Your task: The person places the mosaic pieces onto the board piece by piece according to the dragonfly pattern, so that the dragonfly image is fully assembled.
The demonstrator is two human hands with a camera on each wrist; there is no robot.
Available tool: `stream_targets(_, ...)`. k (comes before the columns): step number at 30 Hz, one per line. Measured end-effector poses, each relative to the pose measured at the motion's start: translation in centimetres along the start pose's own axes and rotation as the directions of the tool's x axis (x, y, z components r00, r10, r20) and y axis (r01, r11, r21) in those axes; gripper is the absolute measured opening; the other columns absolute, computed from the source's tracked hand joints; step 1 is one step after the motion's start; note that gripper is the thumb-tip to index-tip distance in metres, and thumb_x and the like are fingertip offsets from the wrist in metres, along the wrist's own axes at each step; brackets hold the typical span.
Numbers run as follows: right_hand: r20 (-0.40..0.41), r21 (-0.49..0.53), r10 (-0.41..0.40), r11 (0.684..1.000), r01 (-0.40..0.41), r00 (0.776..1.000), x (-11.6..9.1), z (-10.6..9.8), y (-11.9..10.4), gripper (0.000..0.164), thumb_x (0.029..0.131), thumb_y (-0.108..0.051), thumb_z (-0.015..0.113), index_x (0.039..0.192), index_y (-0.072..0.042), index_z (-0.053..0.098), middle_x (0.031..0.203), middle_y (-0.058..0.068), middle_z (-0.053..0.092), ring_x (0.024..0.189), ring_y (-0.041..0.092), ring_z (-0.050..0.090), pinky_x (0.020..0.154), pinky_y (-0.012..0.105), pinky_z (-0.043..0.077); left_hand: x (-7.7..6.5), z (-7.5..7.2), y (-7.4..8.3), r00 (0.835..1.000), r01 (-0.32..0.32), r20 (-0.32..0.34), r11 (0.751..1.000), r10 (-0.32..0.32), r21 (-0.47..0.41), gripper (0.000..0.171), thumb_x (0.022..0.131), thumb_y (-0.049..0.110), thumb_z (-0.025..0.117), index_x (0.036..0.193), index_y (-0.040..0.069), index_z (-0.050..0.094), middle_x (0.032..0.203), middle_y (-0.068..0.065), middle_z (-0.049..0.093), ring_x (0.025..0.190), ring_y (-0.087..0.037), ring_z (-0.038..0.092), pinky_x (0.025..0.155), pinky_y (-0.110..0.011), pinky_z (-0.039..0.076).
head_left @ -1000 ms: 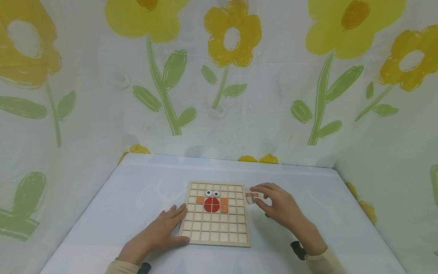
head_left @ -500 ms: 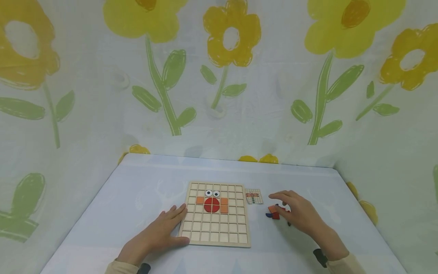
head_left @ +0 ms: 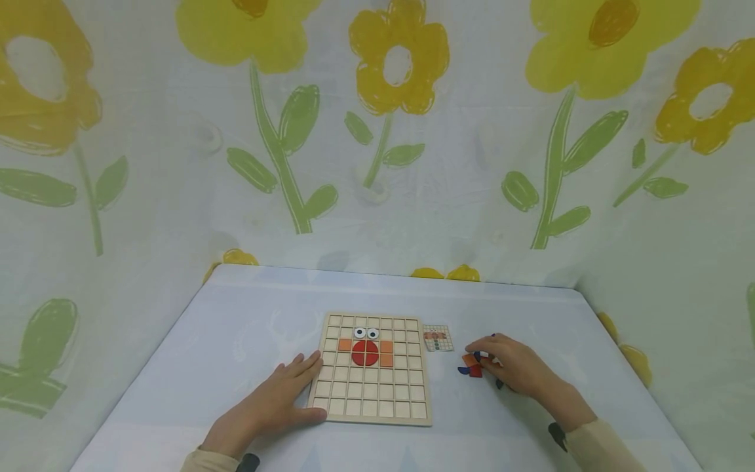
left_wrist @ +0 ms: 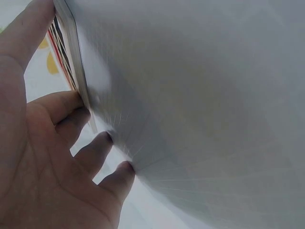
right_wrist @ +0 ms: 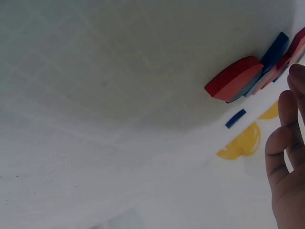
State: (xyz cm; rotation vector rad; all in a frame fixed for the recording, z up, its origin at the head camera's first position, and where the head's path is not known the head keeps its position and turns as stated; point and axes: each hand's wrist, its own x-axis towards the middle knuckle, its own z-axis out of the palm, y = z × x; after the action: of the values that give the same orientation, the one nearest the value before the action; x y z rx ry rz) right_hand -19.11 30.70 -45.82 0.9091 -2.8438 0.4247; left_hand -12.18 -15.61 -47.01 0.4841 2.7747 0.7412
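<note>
My left hand (head_left: 286, 393) rests along the left edge of a wooden grid board (head_left: 368, 411), fingers extended and thumb at its lower corner. The left wrist view shows its fingertips (left_wrist: 71, 107) touching the board's edge. In the board sit two round eye pieces (head_left: 366, 334), a red circle (head_left: 364, 353) and orange squares (head_left: 386, 354). To the right, my right hand (head_left: 513, 367) reaches over a small pile with a red piece (head_left: 475, 372), an orange piece (head_left: 470, 360) and a blue piece (head_left: 463, 371). Thumb and index stand apart there; no held piece is plainly visible.
A small pattern card (head_left: 438, 337) lies against the board's right side. In the right wrist view, a lone blue piece (right_wrist: 236, 118) lies apart from the stacked red piece (right_wrist: 233, 78). Flower-printed cloth (head_left: 413, 196) surrounds the pale table (head_left: 259, 308).
My right hand has left the pattern card and moved right to the loose pieces, where its fingers have lowered among them. My left hand has stayed on the board's edge.
</note>
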Motion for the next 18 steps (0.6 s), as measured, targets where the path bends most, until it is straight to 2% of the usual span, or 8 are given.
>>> stream_targets(7,0.084,-0.024,0.075,0.997,-0.073,0.994,0.66,0.36,0.22,0.033,0.085,-0.009,0.082,0.114,-0.023,0.076,0.109,-0.012,0.072,0.097,0.008,0.064,0.082,0.027,0.060,0.02,0.14,-0.13,1.000,-0.002,-0.010,1.000,0.002,0.005,0.099,0.081,0.063,0.074,0.157,0.010,0.039,0.165,0.000,0.029,0.153,-0.035,0.019,0.123,-0.059,0.015)
stream_targets(13,0.107,-0.044,0.073,0.997,-0.068,0.992,0.93,0.19,0.15,0.024,0.088,-0.014,0.080,0.109,-0.026,0.077,0.106,-0.017,0.071,0.098,0.007,0.064,0.083,0.031,0.059,-0.01,0.13,-0.20,1.000,-0.013,-0.015,1.000,0.013,0.008,0.099,0.081,0.063,0.074,0.157,0.010,0.038,0.166,0.000,0.029,0.153,-0.035,0.018,0.123,-0.059,0.015)
stream_targets(18,0.114,-0.034,0.060,0.998,-0.056,0.992,1.00,0.21,0.00,0.018,0.089,-0.019,0.079,0.106,-0.022,0.080,0.106,-0.016,0.071,0.100,0.008,0.065,0.084,0.031,0.060,0.12,0.25,-0.29,1.000,-0.003,-0.009,1.000,0.003,0.008,0.100,0.080,0.064,0.074,0.157,0.012,0.039,0.166,0.001,0.029,0.154,-0.033,0.018,0.123,-0.058,0.016)
